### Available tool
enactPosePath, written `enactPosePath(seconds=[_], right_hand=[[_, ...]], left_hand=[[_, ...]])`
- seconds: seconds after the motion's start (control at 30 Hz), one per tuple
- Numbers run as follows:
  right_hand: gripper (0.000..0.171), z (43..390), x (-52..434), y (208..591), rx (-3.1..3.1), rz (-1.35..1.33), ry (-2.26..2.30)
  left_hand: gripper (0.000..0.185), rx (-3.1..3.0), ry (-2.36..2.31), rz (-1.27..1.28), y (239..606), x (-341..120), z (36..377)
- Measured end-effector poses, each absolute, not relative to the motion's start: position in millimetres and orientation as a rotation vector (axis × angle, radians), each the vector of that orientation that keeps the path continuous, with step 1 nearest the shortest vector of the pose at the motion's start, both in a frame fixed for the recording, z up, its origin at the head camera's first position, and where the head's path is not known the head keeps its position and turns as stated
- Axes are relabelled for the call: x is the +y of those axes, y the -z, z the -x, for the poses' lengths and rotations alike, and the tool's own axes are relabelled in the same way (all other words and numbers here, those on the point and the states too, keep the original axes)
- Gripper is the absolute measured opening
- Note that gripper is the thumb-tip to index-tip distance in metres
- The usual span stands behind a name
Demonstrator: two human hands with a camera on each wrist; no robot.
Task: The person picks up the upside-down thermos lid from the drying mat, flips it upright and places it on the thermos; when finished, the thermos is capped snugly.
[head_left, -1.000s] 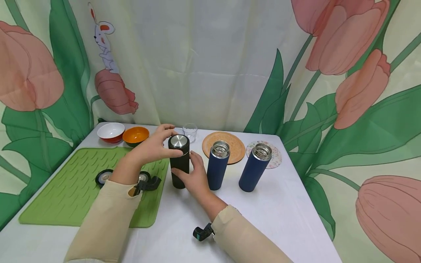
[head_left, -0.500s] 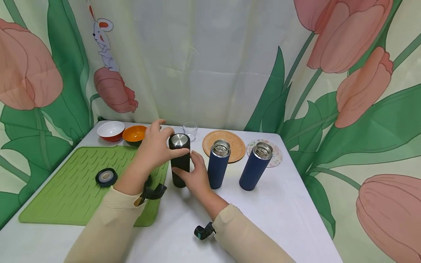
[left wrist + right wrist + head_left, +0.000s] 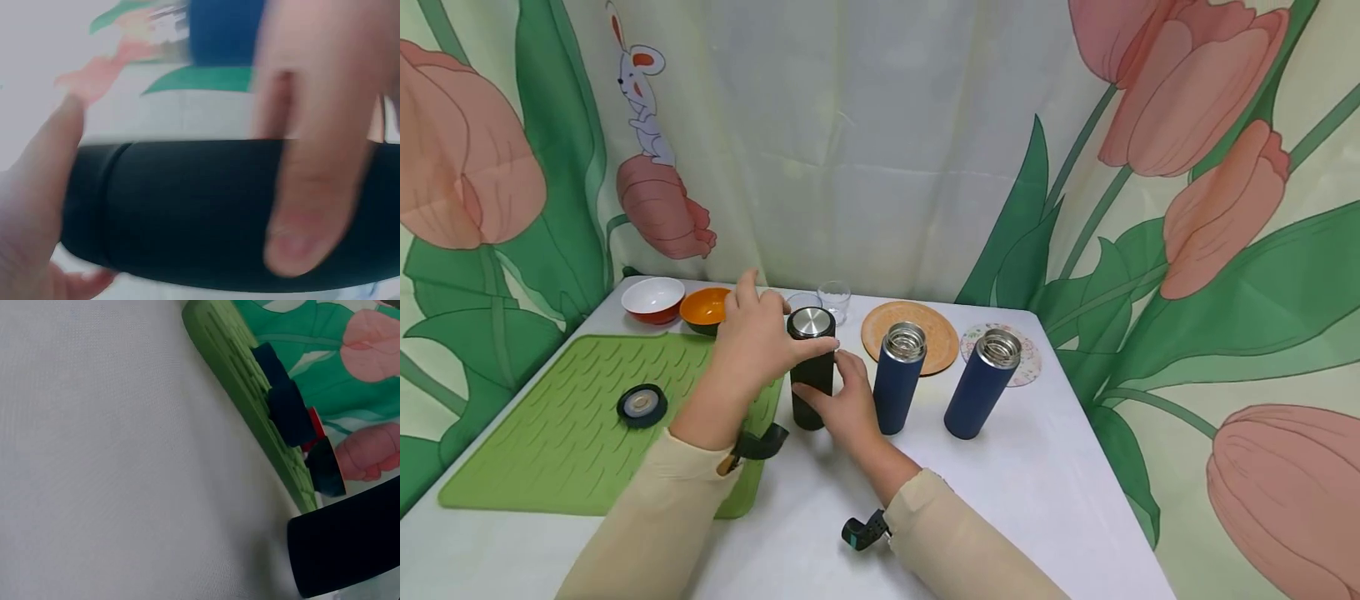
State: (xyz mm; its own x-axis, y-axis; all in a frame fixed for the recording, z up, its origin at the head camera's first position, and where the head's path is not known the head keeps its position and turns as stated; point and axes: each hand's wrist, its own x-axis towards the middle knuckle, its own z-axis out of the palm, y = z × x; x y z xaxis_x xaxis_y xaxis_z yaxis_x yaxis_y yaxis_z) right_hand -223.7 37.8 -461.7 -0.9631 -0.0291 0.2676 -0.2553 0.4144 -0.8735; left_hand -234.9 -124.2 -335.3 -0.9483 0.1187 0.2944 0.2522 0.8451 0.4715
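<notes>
A black thermos (image 3: 808, 404) stands upright on the white tabletop, its lid (image 3: 812, 322) topped with a silver disc. My left hand (image 3: 748, 346) has its thumb across the near side of that lid, other fingers raised at the far left. In the left wrist view, thumb and fingers lie on either side of the lid end. Lower down, my right hand (image 3: 848, 404) grips the thermos body, one finger (image 3: 306, 231) lying along it. To the right stand two blue thermoses, one nearer (image 3: 897, 387) and one farther right (image 3: 981, 392), both with uncovered steel mouths.
A green mat (image 3: 550, 450) at left bears a dark round lid (image 3: 642, 406); another lid (image 3: 269, 362) shows behind it in the right wrist view. Behind are a white-lined bowl (image 3: 653, 300), an orange-lined bowl (image 3: 703, 310), clear glasses (image 3: 835, 300), a wooden plate (image 3: 943, 342) and a floral mat (image 3: 1030, 358).
My left hand has turned around the thermos lid, its fingers swinging leftward off the far side while the thumb slid right. My right hand and the thermos have stayed in place.
</notes>
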Motion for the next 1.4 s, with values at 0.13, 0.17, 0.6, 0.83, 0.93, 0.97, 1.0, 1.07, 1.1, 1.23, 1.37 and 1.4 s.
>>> enactPosePath(seconds=[0.13, 0.17, 0.6, 0.83, 0.93, 0.97, 1.0, 1.07, 1.1, 1.23, 1.37, 1.4], right_hand=[[0.064, 222.1, 37.4, 460.9, -2.431, -0.248, -1.576], [0.063, 222.1, 37.1, 460.7, -2.428, -0.246, -1.575], [0.061, 226.7, 38.6, 460.2, -2.431, -0.201, -1.629], [0.064, 221.3, 36.3, 459.4, -2.474, -0.228, -1.562], [0.066, 220.1, 37.3, 458.0, -2.461, -0.238, -1.541], [0.066, 220.3, 37.3, 457.9, -2.453, -0.24, -1.54], [0.066, 220.6, 37.4, 457.3, -2.444, -0.245, -1.54], [0.063, 222.1, 37.5, 457.3, -2.433, -0.247, -1.545], [0.061, 223.0, 37.4, 457.6, -2.429, -0.25, -1.548], [0.057, 226.2, 36.7, 458.4, -2.41, -0.261, -1.573], [0.057, 226.9, 35.5, 459.4, -2.419, -0.258, -1.583], [0.057, 226.7, 35.0, 459.3, -2.421, -0.254, -1.586]], left_hand=[[0.094, -2.621, 0.571, 0.069, 336.5, -103.1, 217.7], [0.091, -2.606, 0.566, 0.068, 337.0, -101.5, 217.0], [0.055, -2.822, 1.146, 0.796, 327.1, -147.9, 262.1], [0.083, -2.785, 0.726, 0.369, 338.8, -130.2, 238.1], [0.099, -2.702, 0.527, 0.139, 342.3, -113.1, 224.2], [0.101, -2.674, 0.484, 0.09, 342.8, -108.5, 220.9], [0.1, -2.652, 0.46, 0.053, 342.5, -104.8, 218.3], [0.095, -2.63, 0.438, 0.023, 341.6, -100.9, 216.0], [0.092, -2.626, 0.442, 0.03, 340.7, -100.6, 216.1], [0.077, -2.626, 0.547, 0.187, 338.9, -109.3, 223.4], [0.062, -2.631, 0.666, 0.447, 340.5, -128.0, 239.3], [0.057, -2.633, 0.696, 0.521, 341.0, -133.0, 244.2]])
